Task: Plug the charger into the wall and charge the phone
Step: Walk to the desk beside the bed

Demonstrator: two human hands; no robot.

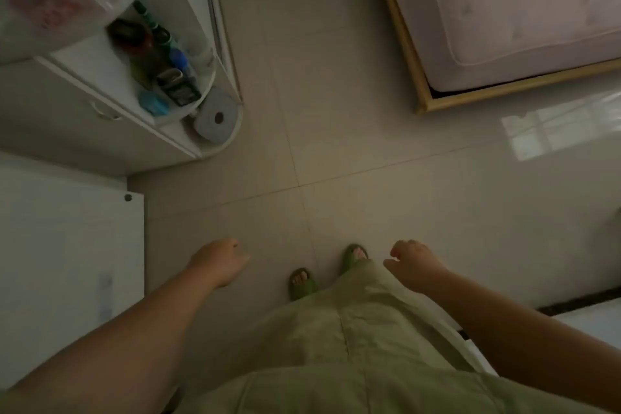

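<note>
The person stands on the tiled floor [336, 131] and looks straight down, both arms held a little forward of the body. The left hand [218, 260] hangs with loosely curled fingers and grips nothing; the right hand [411, 264] is also empty, its fingers bent but not closed on anything. Probably the hands are free because the person is only walking to fetch the things. No charger, phone or wall socket shows anywhere in this view, so the task has not really begun. To the left of the floor stands a white shelf [188, 141] carrying small bottles and a paper roll [216, 118]; to its upper right lies a mattress [517, 7] in a wooden frame. The green slippers [302, 282] point forward, between the two hands.
</note>
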